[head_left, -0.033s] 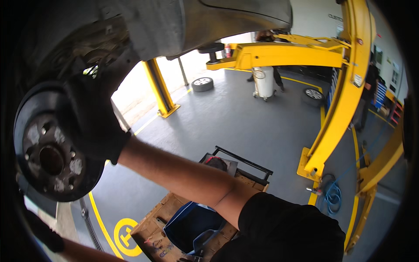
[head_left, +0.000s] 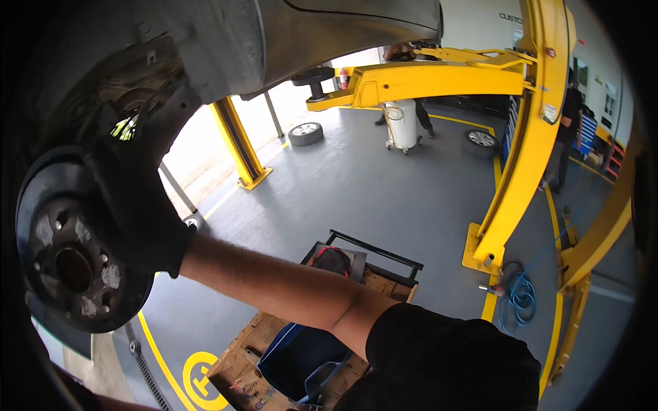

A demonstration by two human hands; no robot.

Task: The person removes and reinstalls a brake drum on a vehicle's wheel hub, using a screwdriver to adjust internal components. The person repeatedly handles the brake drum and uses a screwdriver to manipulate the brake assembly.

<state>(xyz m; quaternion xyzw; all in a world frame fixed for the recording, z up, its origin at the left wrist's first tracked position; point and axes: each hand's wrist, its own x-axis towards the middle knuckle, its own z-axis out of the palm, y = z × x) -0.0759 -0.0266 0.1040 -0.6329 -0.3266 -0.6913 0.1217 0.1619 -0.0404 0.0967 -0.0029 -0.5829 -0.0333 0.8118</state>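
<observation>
Brake disc [head_left: 77, 229] sits beneath the car body [head_left: 212, 55]; open floor [head_left: 343, 178] lies right of its rim; face toward me, longest near-upright; right hand [head_left: 133, 212] across its edge, left hand [head_left: 72, 389] lower; fingers I can't read.

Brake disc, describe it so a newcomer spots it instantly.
Start at the raised car up top, then its wheel arch at left. Below sits the round brake disc, partly behind the gloved right hand. Unlike the loose wheels, it has pale patches, no spokes.

At the brake disc [head_left: 83, 231], the right hand [head_left: 140, 212] is partly obscured by shadow; below, the left hand [head_left: 72, 388] is mostly hidden; above, the car body [head_left: 212, 48] is cut off.
</observation>
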